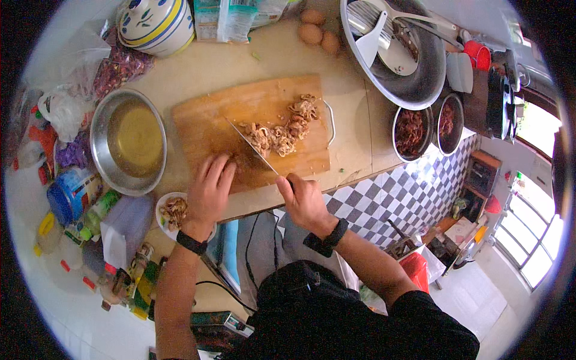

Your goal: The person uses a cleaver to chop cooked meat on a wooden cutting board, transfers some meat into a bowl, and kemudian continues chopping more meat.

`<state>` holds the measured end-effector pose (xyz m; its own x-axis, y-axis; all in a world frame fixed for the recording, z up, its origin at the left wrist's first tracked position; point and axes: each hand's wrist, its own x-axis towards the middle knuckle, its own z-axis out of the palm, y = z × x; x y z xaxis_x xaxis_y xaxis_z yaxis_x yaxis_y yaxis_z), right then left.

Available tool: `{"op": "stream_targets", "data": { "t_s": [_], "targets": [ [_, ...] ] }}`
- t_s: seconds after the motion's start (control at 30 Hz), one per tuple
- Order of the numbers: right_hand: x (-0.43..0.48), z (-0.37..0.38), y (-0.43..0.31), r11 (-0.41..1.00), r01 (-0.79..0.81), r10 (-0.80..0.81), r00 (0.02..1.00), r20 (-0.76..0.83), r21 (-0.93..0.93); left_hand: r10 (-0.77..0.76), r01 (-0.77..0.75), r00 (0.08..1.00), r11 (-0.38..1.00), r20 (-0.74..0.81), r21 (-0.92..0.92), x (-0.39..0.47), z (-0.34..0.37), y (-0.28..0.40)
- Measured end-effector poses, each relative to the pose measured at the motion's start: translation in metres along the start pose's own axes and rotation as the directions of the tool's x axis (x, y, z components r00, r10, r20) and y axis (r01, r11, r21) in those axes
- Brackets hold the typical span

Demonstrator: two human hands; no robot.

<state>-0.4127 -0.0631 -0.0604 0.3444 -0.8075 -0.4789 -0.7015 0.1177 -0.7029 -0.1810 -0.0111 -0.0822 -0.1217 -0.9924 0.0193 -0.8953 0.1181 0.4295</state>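
My right hand (306, 202) grips the dark handle of a kitchen knife (254, 148), its blade slanting up and left across a wooden cutting board (202, 121). Just right of the blade, chopped brownish food (283, 137), possibly mushroom or meat, lies in a curved row of small heaps. My left hand (209, 189) is over the board's near left corner, fingers slightly apart, with no held thing visible. Partly behind that wrist is a small white bowl (161, 216) containing more brownish pieces (174, 211). A metal basin (96, 144) of yellowish liquid stands left of the board.
Several eggs (310, 33) rest at the back beside a large metal bowl (432, 85) holding utensils. Two metal containers (411, 159) of dark red food stand near the counter's right end. Bottles (101, 207) and bags crowd the left. An open drawer (229, 256) is below the front edge.
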Motion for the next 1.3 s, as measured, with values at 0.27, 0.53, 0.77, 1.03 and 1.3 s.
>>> {"op": "stream_targets", "data": {
  "t_s": [0.27,0.53,0.77,1.03,1.3],
  "targets": [
    [-0.009,-0.011,-0.015,0.986,0.07,-0.054,0.993,0.105,-0.151,0.05,-0.047,0.996,0.998,0.078,-0.041,-0.011,0.001,0.0],
    [-0.028,-0.024,-0.019,0.953,0.139,-0.087,0.977,0.196,-0.27,0.117,-0.115,0.993,0.991,0.021,-0.063,-0.022,0.019,-0.021],
    [-0.041,-0.048,-0.034,0.904,0.089,-0.006,0.981,0.194,-0.418,-0.11,0.096,0.993,0.948,-0.03,-0.304,-0.016,0.031,-0.018],
    [-0.018,-0.008,-0.033,0.895,0.058,0.01,0.989,0.149,-0.443,-0.071,0.064,0.997,0.952,-0.012,-0.3,-0.01,0.015,-0.005],
    [0.026,0.042,-0.033,0.999,0.006,-0.009,0.996,-0.09,-0.037,-0.168,0.128,0.982,0.93,-0.088,-0.343,-0.009,0.012,0.008]
  ]
}}
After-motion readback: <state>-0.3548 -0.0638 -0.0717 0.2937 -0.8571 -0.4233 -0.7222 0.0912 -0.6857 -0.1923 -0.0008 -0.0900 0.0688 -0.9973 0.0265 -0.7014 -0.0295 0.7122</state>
